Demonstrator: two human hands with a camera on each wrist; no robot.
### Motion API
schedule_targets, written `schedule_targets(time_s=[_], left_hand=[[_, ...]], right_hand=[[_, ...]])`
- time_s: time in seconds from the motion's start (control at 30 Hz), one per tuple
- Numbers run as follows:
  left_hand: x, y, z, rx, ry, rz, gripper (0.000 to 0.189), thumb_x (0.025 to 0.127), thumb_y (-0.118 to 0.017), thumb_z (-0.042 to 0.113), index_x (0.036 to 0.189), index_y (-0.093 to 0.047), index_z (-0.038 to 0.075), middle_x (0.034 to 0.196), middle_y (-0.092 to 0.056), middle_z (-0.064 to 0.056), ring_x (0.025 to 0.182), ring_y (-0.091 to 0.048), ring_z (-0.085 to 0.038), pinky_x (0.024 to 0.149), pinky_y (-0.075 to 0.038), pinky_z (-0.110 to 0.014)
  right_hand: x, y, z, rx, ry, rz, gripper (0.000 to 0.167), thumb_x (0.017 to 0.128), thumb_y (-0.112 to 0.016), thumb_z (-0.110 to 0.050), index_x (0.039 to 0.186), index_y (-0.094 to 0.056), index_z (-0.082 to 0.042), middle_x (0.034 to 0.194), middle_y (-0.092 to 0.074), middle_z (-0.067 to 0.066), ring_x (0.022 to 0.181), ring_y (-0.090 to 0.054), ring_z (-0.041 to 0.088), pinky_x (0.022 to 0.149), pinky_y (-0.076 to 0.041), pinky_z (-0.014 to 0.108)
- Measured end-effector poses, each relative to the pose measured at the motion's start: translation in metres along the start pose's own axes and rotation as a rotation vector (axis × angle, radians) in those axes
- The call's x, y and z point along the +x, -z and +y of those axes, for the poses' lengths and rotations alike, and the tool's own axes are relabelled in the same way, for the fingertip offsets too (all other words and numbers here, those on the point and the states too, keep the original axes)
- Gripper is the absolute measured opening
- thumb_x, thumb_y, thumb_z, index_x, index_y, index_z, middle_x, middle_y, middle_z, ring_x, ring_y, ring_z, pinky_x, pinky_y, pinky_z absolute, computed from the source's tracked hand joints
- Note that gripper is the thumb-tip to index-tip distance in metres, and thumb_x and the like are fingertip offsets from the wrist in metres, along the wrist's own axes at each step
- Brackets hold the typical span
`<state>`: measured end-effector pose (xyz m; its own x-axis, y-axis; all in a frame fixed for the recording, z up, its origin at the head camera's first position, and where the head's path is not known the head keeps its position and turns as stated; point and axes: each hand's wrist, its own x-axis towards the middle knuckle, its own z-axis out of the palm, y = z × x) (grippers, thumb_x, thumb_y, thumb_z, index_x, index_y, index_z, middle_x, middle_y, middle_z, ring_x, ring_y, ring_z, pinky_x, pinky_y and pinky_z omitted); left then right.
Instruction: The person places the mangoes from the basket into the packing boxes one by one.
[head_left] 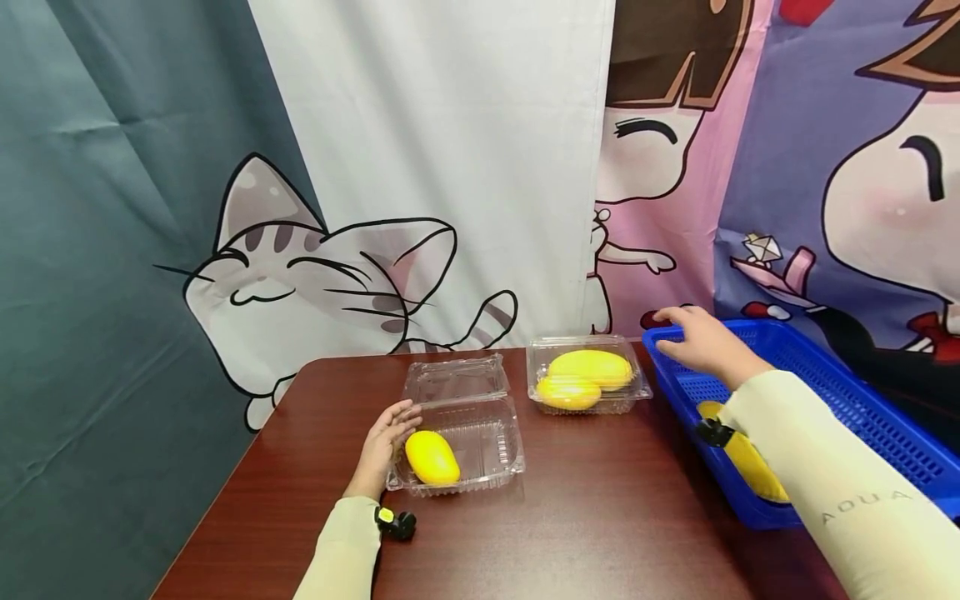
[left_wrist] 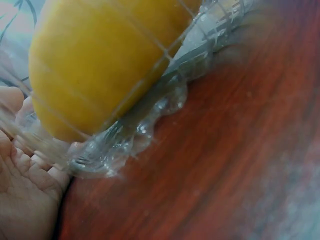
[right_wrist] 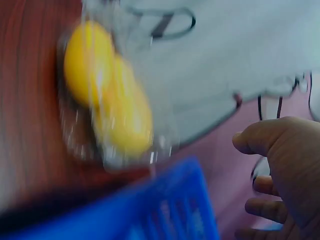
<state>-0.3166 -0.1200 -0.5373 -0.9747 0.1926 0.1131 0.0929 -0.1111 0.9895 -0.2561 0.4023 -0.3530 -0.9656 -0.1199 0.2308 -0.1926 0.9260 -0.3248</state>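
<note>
An opened clear plastic clamshell box (head_left: 480, 442) lies on the table with a yellow mango (head_left: 432, 457) in its left part. My left hand (head_left: 384, 442) is at the left side of that box, fingers extended beside the mango; whether they touch the box wall is hard to tell. The left wrist view shows the mango (left_wrist: 100, 60) through the clear plastic, close up. Over the left rim of a blue basket (head_left: 862, 408) hovers my right hand (head_left: 705, 342), fingers loosely bent and holding nothing. Yellow fruit (head_left: 757, 471) in the basket is partly hidden by the right sleeve.
A second clear box (head_left: 630, 398), its lid down, holds two yellow mangoes (head_left: 588, 368) near the table's back edge, between the open box and the basket. Printed curtains (head_left: 450, 125) hang right behind the brown table (head_left: 585, 517).
</note>
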Motion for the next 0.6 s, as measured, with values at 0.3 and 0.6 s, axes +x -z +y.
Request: schedule_targets(time_s=[0.3,0.6], left_hand=[[0.000,0.001,-0.001,-0.001,-0.004,-0.008,0.044,0.106,-0.035,0.004,0.149,-0.038,-0.006,0.147,-0.048,-0.028,0.133,-0.049,-0.041,0.103,-0.045,-0.023],[-0.002,0.001,0.001,-0.008,0.017,-0.001,0.044,0.106,-0.035,0.004,0.149,-0.039,-0.003,0.149,-0.047,-0.026,0.136,-0.047,-0.040,0.109,-0.041,-0.029]], right_hand=[[-0.036,-0.005,0.052,0.024,-0.206,-0.169,0.076,0.093,-0.069,-0.035,0.141,-0.037,0.014,0.135,-0.041,0.048,0.124,-0.036,0.067,0.101,-0.033,0.075],[-0.052,-0.019,0.056,0.040,-0.291,-0.398,0.090,0.087,-0.071,-0.040,0.144,-0.030,0.016,0.136,-0.036,0.052,0.123,-0.035,0.070,0.099,-0.035,0.074]])
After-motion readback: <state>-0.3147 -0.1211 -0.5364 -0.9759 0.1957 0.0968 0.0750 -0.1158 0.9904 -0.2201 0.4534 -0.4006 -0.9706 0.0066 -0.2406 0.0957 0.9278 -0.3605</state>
